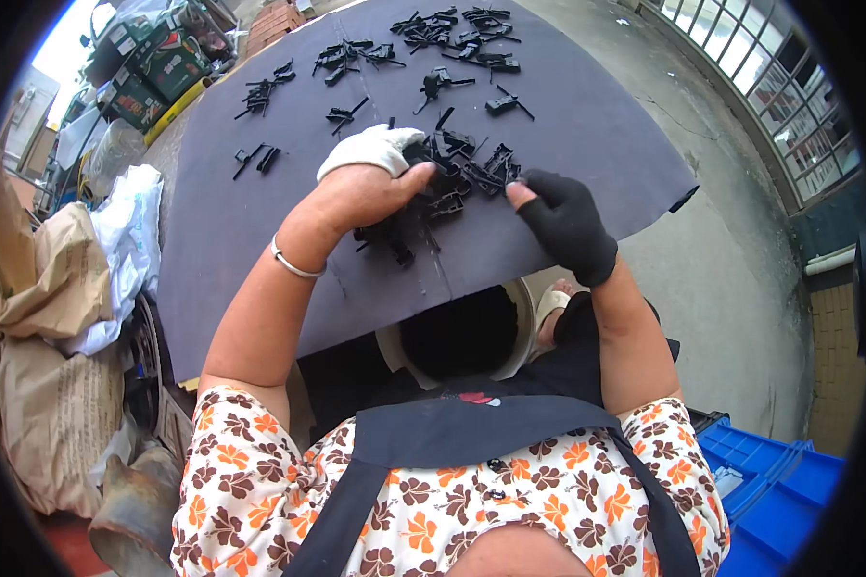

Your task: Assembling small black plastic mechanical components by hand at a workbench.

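A pile of black parts (449,204) lies on the surface (568,115). Left of it, the left hand (383,159) arches over; right of it, the right hand (566,219) curls inward. Whether fingers grasp parts, I cannot tell.

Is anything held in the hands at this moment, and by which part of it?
It cannot be told: the left hand is over the heap of black parts and the right hand at its right edge, but any grip is unclear.
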`<move>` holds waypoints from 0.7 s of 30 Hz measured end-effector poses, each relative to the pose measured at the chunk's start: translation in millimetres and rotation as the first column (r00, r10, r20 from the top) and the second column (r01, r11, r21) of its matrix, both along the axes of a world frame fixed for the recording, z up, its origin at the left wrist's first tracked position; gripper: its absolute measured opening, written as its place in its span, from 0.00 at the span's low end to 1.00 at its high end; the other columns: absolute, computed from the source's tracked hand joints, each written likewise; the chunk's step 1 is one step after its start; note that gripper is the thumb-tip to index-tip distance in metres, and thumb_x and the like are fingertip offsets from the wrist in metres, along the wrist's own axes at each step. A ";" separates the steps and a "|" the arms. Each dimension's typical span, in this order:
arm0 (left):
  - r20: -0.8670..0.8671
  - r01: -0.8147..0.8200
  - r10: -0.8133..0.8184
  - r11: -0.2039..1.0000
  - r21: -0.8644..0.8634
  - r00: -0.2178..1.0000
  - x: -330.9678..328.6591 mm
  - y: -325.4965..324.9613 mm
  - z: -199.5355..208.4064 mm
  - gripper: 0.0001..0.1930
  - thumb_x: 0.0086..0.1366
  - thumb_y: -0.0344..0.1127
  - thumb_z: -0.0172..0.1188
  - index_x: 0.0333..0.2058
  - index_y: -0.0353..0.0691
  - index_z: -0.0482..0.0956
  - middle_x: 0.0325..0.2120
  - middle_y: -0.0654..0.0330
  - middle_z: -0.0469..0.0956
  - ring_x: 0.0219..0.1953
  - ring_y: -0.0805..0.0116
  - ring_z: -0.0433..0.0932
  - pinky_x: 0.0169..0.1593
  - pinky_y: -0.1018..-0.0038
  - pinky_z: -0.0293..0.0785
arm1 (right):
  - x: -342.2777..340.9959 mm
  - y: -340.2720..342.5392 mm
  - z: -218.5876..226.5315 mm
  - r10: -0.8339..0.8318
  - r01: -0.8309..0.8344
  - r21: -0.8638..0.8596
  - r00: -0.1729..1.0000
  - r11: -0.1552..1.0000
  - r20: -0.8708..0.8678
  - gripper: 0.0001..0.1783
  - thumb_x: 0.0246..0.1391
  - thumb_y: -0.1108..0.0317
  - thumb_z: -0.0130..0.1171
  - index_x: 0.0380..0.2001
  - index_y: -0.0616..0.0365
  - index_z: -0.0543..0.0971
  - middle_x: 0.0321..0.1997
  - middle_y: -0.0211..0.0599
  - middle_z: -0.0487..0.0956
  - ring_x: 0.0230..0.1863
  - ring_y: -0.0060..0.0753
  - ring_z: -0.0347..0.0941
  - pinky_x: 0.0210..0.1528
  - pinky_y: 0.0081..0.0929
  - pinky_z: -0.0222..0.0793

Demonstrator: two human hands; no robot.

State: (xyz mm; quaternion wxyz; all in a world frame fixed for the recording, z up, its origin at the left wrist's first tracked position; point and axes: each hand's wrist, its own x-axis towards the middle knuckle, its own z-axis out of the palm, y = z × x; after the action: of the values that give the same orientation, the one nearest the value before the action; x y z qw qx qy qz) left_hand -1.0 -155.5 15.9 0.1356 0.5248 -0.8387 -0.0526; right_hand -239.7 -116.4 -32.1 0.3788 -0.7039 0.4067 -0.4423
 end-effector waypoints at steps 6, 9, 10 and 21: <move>-0.087 -0.015 -0.003 0.979 -0.203 0.996 2.2 17.2 3.4 0.05 0.55 0.28 0.58 0.31 0.40 0.79 0.31 0.54 0.78 0.35 0.55 0.76 0.41 0.69 0.72 | -6.2 1.6 0.2 -0.128 0.117 -0.094 0.985 0.989 -0.113 0.09 0.51 0.67 0.57 0.26 0.62 0.75 0.18 0.35 0.71 0.22 0.24 0.65 0.27 0.24 0.62; -0.282 -0.024 -0.041 0.974 -0.225 0.959 -2.3 23.0 6.9 0.07 0.54 0.29 0.59 0.33 0.41 0.80 0.31 0.53 0.78 0.38 0.56 0.76 0.43 0.70 0.71 | -5.8 2.2 -1.7 -0.207 0.111 -0.353 0.947 0.929 -0.248 0.10 0.49 0.64 0.59 0.27 0.60 0.75 0.20 0.40 0.74 0.23 0.36 0.71 0.28 0.30 0.65; -0.279 -0.023 -0.042 0.974 -0.224 0.960 -5.5 25.2 10.1 0.07 0.54 0.29 0.59 0.33 0.41 0.80 0.31 0.53 0.78 0.38 0.56 0.76 0.43 0.70 0.71 | -9.3 0.5 -2.2 -0.293 0.159 -0.348 0.880 0.924 -0.375 0.11 0.48 0.62 0.59 0.28 0.59 0.74 0.22 0.42 0.75 0.25 0.42 0.72 0.29 0.33 0.66; -0.056 0.013 -0.057 0.804 -0.595 0.997 -16.0 58.6 58.5 0.09 0.53 0.26 0.60 0.34 0.42 0.80 0.34 0.53 0.78 0.40 0.57 0.76 0.48 0.68 0.70 | -14.1 2.7 -1.8 -0.419 0.202 -0.497 0.826 0.844 -0.377 0.06 0.47 0.66 0.55 0.26 0.55 0.73 0.26 0.41 0.75 0.30 0.47 0.73 0.30 0.38 0.67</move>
State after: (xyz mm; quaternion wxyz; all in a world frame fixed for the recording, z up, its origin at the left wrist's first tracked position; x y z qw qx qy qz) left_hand -17.0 -96.9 74.3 0.3218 0.4383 -0.8172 0.1910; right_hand -253.9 -113.7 -33.9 0.0217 -0.7781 0.4887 -0.3942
